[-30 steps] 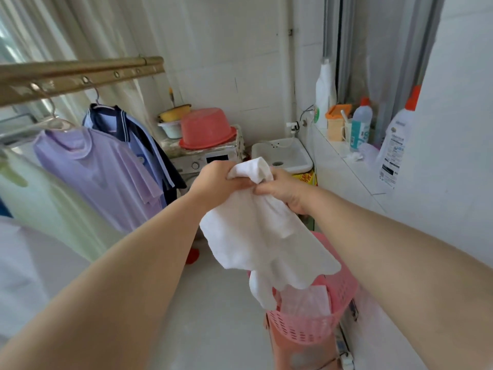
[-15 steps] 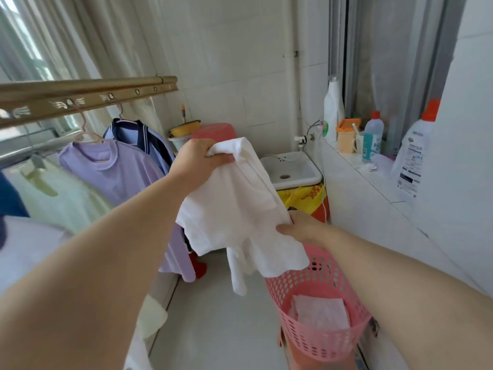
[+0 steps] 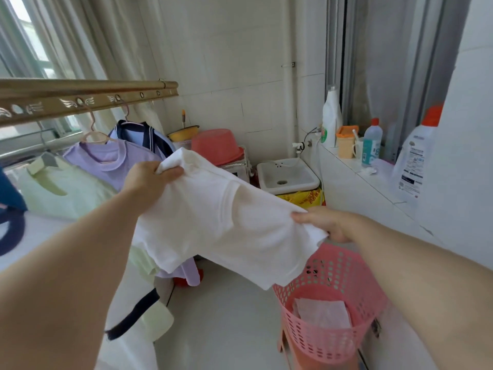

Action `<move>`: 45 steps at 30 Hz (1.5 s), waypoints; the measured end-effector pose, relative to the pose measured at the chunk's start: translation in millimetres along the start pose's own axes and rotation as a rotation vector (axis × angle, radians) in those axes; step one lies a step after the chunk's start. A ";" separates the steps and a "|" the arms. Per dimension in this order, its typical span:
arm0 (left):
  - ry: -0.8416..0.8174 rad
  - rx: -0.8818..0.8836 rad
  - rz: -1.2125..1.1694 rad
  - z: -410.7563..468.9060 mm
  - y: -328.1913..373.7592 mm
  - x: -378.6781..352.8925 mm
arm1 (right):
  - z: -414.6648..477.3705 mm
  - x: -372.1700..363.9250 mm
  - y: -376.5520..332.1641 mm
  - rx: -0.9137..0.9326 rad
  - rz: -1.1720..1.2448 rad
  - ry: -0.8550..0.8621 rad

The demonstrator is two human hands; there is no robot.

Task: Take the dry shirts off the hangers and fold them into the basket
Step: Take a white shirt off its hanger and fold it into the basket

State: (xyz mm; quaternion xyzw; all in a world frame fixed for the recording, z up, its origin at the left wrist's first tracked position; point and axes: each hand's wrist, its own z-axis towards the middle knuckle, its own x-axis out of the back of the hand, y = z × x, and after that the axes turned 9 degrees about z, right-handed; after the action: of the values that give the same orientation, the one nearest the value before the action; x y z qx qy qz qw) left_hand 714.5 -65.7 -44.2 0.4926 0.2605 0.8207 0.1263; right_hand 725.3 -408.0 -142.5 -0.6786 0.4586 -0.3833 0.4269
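A white shirt (image 3: 218, 220) is stretched out in the air between my hands. My left hand (image 3: 145, 180) grips one bunched end up at the left. My right hand (image 3: 328, 222) pinches the opposite edge lower at the right, just above the pink basket (image 3: 354, 279). A folded pale cloth (image 3: 322, 312) lies inside the basket. On hangers under the brass rail (image 3: 88, 98) hang a purple shirt (image 3: 112, 158), a pale green shirt (image 3: 64, 190) and a blue one with a dark collar (image 3: 138, 134).
A white ledge (image 3: 373, 198) runs along the right with detergent bottles (image 3: 416, 158) and an orange box (image 3: 345, 141). At the back stand a small white sink (image 3: 288, 177) and an upturned pink basin (image 3: 216, 145). White floor (image 3: 226, 316) lies between rack and basket.
My hands have drawn apart: the left stayed up at the left, the right went down and right along the shirt, spreading it from a bunch into a flat span.
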 end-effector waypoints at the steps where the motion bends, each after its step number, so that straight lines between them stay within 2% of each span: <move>1: -0.011 0.017 0.009 -1.3 -6.2 -4.6 | -1.7 1.5 -3.1 -0.034 0.014 -0.012; 4: -0.011 0.051 0.066 -3.8 -17.2 -19.4 | -4.1 0.0 -9.2 -0.124 0.083 -0.064; 7: 0.157 0.056 0.229 -9.1 -12.4 -31.5 | -2.7 -13.1 -15.5 -0.161 0.173 -0.098; 10: 0.309 -0.127 0.264 -26.6 11.5 -47.8 | 8.1 -35.9 -27.7 -0.130 0.359 -0.055; 13: 0.163 -0.495 0.196 -56.0 38.3 -78.3 | 21.3 -59.1 -45.3 -0.022 0.582 0.027; 15: 0.049 -0.776 0.241 -77.0 50.2 -100.0 | 20.2 -65.8 -57.1 0.029 0.612 0.017; 18: -0.007 -1.028 0.290 -82.2 49.3 -116.2 | 14.3 -65.6 -62.6 -0.022 0.401 -0.078; 20: -0.128 -1.058 0.331 -78.6 46.5 -114.4 | 18.5 -62.3 -58.0 -0.061 0.246 -0.045; 21: -0.214 -0.970 0.275 -78.9 46.0 -110.2 | 21.6 -61.3 -54.3 -0.072 0.187 0.016; 23: -0.267 -0.558 -0.044 -79.4 45.0 -99.2 | 22.1 -58.0 -51.9 -0.054 0.168 0.034; 24: -0.195 -0.320 -0.206 -77.2 44.0 -95.8 | 22.3 -57.5 -52.9 -0.023 0.207 0.006; 26: -0.059 0.090 -0.359 -66.3 27.2 -95.5 | 17.0 -55.6 -58.3 0.050 0.312 -0.091; 27: -0.080 0.284 -0.448 -63.7 18.8 -92.9 | 13.9 -55.4 -62.0 0.086 0.377 -0.140; 29: -0.206 0.646 -0.870 -63.8 7.8 -93.9 | 6.2 -54.1 -70.1 0.147 0.540 -0.213; 30: -0.255 0.765 -1.076 -68.7 4.3 -96.7 | 4.8 -53.4 -73.2 0.169 0.620 -0.233; 31: -0.275 0.836 -1.168 -74.1 -0.9 -102.0 | 5.4 -52.7 -74.9 0.180 0.675 -0.223; 33: -0.288 0.906 -1.229 -83.8 -3.3 -108.8 | 11.4 -50.2 -70.4 0.145 0.686 -0.167; 37: -0.447 0.843 -1.350 -80.8 -4.9 -113.7 | 24.5 -37.4 -41.1 -0.031 0.503 0.022; 40: -0.626 0.749 -1.355 -77.8 -12.1 -112.4 | 28.4 -31.2 -25.0 -0.062 0.441 0.072; 43: -0.729 0.675 -1.181 -77.8 -14.5 -114.9 | 30.6 -30.1 -21.2 -0.088 0.381 0.025; 45: -0.710 0.635 -1.041 -75.3 -14.6 -114.7 | 27.5 -29.9 -24.9 -0.121 0.314 -0.053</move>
State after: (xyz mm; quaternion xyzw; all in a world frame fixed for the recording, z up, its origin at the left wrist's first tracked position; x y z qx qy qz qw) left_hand 703.3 -129.6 -166.0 0.5551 0.6323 0.3275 0.4299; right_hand 749.2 -368.0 -132.6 -0.6329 0.5697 -0.2657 0.4519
